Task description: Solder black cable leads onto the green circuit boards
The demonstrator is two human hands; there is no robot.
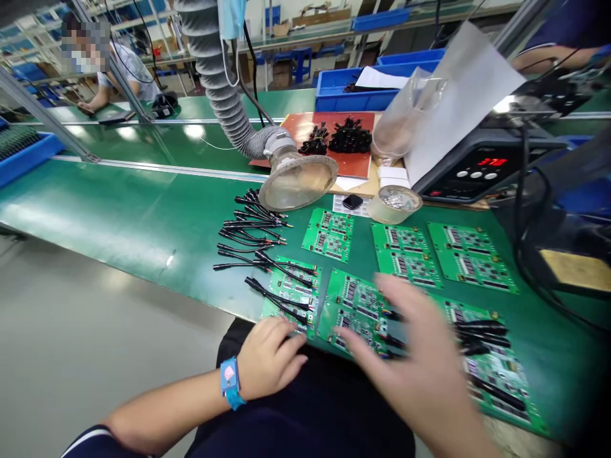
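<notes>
My left hand (272, 357), wearing a blue wrist strap (230, 380), rests at the near edge of a green circuit board (267, 308). Its fingers are loosely bent, thumb and forefinger apart, with nothing visible between them. Two-branched black cables (277, 299) lie across that board. Blurred by motion, my right hand (424, 362) hovers over the right side of the neighbouring circuit board (351, 305), thumb and fingers spread. Black cable ends (394, 342) show at that board's right edge, partly behind the hand. Farther right, more black cables (482, 334) lie on another board (506, 369).
Loose black cables (248, 226) lie left of the boards. A fume extraction hood (298, 181) hangs over the bench. Behind stand a solder wire reel (395, 205), a soldering station (487, 168) and blue bins (353, 95). Another person (124, 70) sits across the room.
</notes>
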